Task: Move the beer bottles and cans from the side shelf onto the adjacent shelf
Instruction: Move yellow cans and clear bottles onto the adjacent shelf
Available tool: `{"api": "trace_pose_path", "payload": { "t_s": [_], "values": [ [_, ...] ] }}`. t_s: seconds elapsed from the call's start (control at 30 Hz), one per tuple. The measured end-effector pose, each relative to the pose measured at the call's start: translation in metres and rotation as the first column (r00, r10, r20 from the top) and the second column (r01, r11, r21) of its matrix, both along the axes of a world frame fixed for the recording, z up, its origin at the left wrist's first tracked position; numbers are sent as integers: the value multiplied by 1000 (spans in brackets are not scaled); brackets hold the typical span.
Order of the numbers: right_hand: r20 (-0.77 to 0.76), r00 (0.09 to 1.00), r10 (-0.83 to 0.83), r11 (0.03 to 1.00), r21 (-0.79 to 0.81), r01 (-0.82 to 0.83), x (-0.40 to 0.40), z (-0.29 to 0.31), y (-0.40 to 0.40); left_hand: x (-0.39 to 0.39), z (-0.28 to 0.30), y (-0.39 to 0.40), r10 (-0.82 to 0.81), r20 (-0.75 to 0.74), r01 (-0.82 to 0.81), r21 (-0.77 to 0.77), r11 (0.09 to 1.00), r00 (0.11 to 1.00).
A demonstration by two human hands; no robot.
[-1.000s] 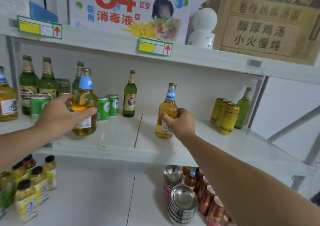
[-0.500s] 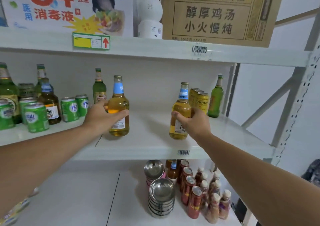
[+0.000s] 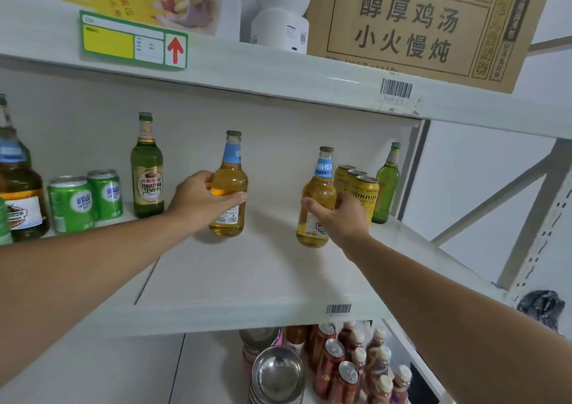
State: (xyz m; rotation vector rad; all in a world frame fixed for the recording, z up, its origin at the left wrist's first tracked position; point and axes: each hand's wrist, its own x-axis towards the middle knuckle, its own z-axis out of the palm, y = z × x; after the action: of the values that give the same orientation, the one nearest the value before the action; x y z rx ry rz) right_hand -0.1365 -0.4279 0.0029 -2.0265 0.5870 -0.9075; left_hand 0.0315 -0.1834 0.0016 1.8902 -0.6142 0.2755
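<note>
On the cardboard box (image 3: 433,23) at the right end of the top shelf you can read 醇厚鸡汤 above 小火慢炖. The green bottle (image 3: 147,168) toward the left of the middle shelf carries an oval label reading Yanjing Beer. The neck band of the amber bottle (image 3: 317,199) in your right hand (image 3: 343,218) shows AHE. The front yellow can (image 3: 366,198) near the shelf's right end reads DKRON. The price tag (image 3: 133,41) on the top shelf's front edge bears a red upward arrow; its small print is unreadable.

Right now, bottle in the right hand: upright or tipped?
Roughly upright. The amber bottle in the right hand has its cap on top, leaning only slightly; whether its base touches the shelf cannot be told.
</note>
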Motion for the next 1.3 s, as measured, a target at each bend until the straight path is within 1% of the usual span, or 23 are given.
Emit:
{"api": "trace_pose_path", "payload": {
  "t_s": [0.23, 0.37, 0.47, 0.6, 0.7, 0.93, 1.1, 1.17, 1.3],
  "values": [
    [-39, 999, -30, 999, -13, 30, 62, -4, -24, 45, -6, -25, 26, -29, -26, 16, 1000, 999],
    [-37, 999, -9, 1000, 18, 10, 101, -11, -48, 61, -9, -37, 40, -45, -40, 17, 999, 998],
    [-32, 999, 22, 999, 42, -21, 130, -14, -66, 69, -5, -45, 61, -38, -59, 45, 997, 997],
    [-61, 997, 46, 998, 47, -43, 165, -19, -88, 78, 2, -56, 80, -38, -78, 64, 995, 996],
    [-60, 997, 57, 994, 96, -51, 183, -26, -98, 83, 5, -66, 80, -46, -77, 58, 995, 996],
    [-28, 991, 131, 985, 119, -127, 200, -35, -106, 89, 2, -87, 77, -51, -76, 32, 997, 996],
    [-3, 984, 178, 976, 131, -176, 191, -39, -102, 88, 0, -96, 56, -61, -54, 38, 998, 997],
    [-21, 980, 197, 973, 130, -192, 185, -39, -100, 86, -1, -99, 33, -71, -31, 31, 999, 997],
    [-59, 986, 157, 979, 140, -148, 165, -35, -95, 76, -6, -107, -29, -94, 32, 29, 999, 995]
  ]
}}
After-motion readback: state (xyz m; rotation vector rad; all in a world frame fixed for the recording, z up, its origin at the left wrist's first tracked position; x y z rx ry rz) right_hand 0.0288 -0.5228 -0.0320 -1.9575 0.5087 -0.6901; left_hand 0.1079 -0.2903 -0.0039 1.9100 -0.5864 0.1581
